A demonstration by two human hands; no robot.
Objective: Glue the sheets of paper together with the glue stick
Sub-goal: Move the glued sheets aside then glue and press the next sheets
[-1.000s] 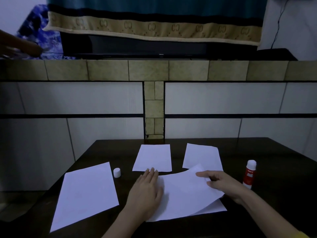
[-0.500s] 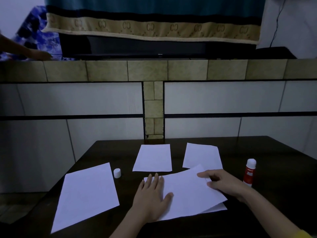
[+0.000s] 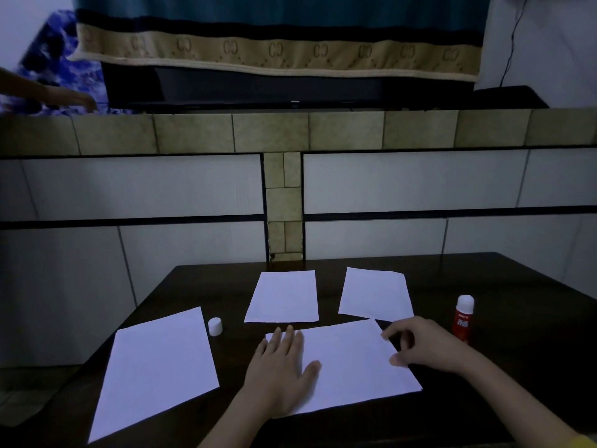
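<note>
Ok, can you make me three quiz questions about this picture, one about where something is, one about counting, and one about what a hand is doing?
1. Where is the little white cap?
A. on the glue stick
B. on the table by the left sheet
C. in a hand

2. How many separate paper patches show?
A. two
B. four
C. six

3. What is the left hand doing?
A. lying flat on the near sheet
B. holding the glue stick
C. making a fist

Answers: 1 B, it stands beside that sheet; 2 B, four white patches; 3 A, straight fingers on paper.

Left hand (image 3: pixel 280 367) flat — right hand (image 3: pixel 423 345) curled
</note>
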